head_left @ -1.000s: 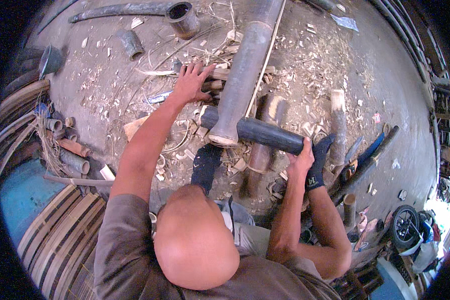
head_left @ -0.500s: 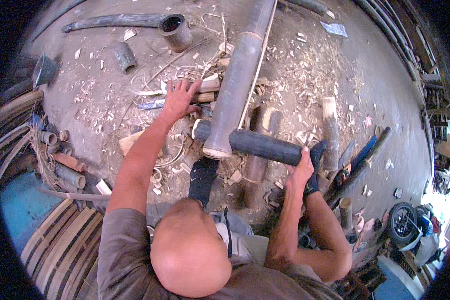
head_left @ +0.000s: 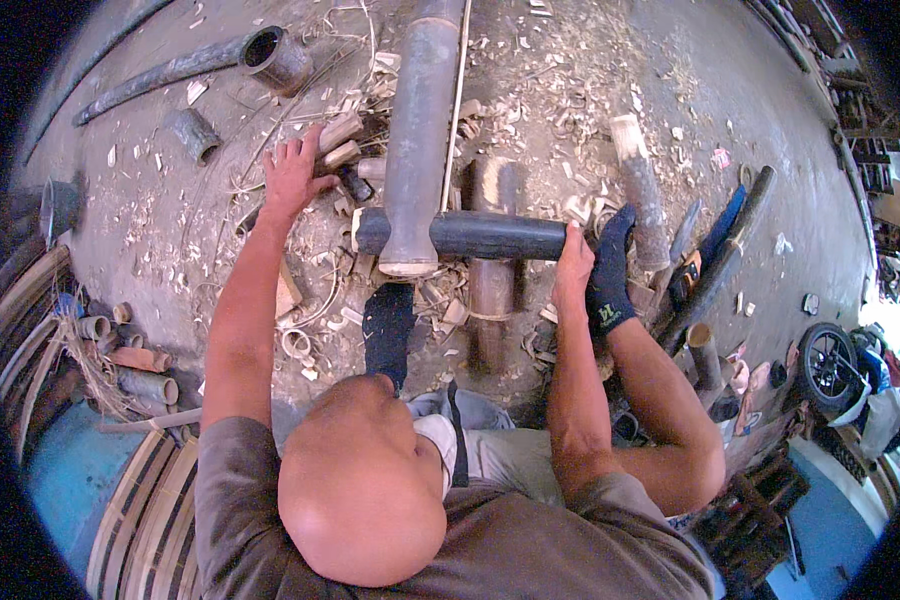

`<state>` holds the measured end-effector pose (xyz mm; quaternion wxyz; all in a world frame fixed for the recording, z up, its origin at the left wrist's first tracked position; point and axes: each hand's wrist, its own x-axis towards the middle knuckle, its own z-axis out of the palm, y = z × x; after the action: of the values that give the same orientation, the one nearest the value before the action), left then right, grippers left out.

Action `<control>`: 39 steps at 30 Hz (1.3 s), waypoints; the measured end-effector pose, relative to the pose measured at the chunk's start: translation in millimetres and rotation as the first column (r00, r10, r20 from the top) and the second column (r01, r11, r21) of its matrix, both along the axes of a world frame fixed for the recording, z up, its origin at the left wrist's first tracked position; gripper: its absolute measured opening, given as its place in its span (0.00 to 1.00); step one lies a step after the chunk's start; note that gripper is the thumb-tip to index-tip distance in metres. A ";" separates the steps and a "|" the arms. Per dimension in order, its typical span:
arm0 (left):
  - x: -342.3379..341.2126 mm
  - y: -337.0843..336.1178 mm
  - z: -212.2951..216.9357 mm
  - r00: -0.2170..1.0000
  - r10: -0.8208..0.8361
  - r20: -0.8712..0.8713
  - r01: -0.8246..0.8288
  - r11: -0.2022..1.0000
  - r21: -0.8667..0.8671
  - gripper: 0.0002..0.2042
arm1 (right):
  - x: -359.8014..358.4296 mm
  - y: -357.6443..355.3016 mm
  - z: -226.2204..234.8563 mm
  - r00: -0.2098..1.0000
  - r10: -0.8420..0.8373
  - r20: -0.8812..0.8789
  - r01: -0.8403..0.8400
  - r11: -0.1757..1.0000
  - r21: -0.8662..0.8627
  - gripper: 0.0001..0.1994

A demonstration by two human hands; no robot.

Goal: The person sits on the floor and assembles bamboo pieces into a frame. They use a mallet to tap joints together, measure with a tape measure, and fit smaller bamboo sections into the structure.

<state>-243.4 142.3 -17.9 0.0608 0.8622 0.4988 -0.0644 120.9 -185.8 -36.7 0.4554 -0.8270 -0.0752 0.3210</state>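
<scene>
A thick grey bamboo pole [head_left: 420,130] runs from the far edge toward me. Its near end lies across a short dark pole [head_left: 510,236] that has a pale left end. My right hand [head_left: 572,268] is closed round the right end of that dark pole, beside a foot in a dark sock [head_left: 610,270]. To the left of the bamboo, my left hand [head_left: 292,178] has its fingers spread next to split wood pieces [head_left: 340,132]; whether it touches them I cannot tell. Under the dark pole stands or lies a brown log [head_left: 493,285], partly hidden.
Pale shavings [head_left: 560,110] litter the floor. At the left are a hollow tube [head_left: 275,60], a short bamboo piece [head_left: 192,133] and stacked strips [head_left: 150,510]. On the right are a cut log [head_left: 642,190], a blue-bladed saw [head_left: 715,235], a thin pole [head_left: 740,240] and a wheel [head_left: 827,363].
The whole view has shifted, so most things appear farther left and higher. The split wood beside my left hand now lies more slanted. My right hand keeps its grip on the dark pole.
</scene>
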 end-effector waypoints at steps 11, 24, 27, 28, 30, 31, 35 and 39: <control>34.5 -59.7 0.6 0.943 -0.318 0.099 0.312 0.948 0.068 0.39 | -8.2 8.5 18.0 0.963 -0.205 -0.173 0.232 0.961 0.151 0.25; 9.7 -33.8 -2.3 0.943 -0.311 -0.118 0.323 0.940 0.107 0.28 | 3.6 10.3 49.8 0.979 -0.203 -0.015 0.203 0.973 0.108 0.25; -26.4 -21.9 -8.4 0.959 -0.275 0.068 0.253 0.940 0.229 0.30 | -6.4 -11.0 -16.3 0.996 -0.092 0.006 0.091 0.992 0.091 0.28; -24.8 -23.0 -4.7 0.962 -0.235 0.136 0.198 0.950 0.241 0.30 | -17.2 -8.1 -19.1 0.995 -0.042 0.088 0.040 0.999 0.018 0.31; -36.1 -36.9 15.5 0.964 -0.109 0.242 0.050 0.970 0.239 0.31 | -52.6 15.6 11.2 0.992 0.097 0.083 -0.094 0.995 -0.040 0.34; -28.5 -42.5 20.1 0.939 -0.125 0.319 0.036 0.962 0.271 0.31 | -63.2 22.3 23.5 0.987 0.116 0.107 -0.111 0.993 -0.049 0.33; 46.1 -95.6 52.1 0.826 -0.337 0.451 0.312 0.941 0.131 0.33 | -55.2 18.9 13.7 0.980 0.152 0.130 -0.144 0.987 -0.072 0.32; 100.2 -145.9 47.0 0.769 -0.545 0.334 0.558 0.827 0.065 0.39 | -45.3 -2.0 -5.4 0.917 0.259 0.302 -0.245 0.966 -0.086 0.31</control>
<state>-143.2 -3.6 29.1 0.1405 0.9669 0.2043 0.0602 75.7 -187.8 -42.1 0.3734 -0.8609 -0.2442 0.2446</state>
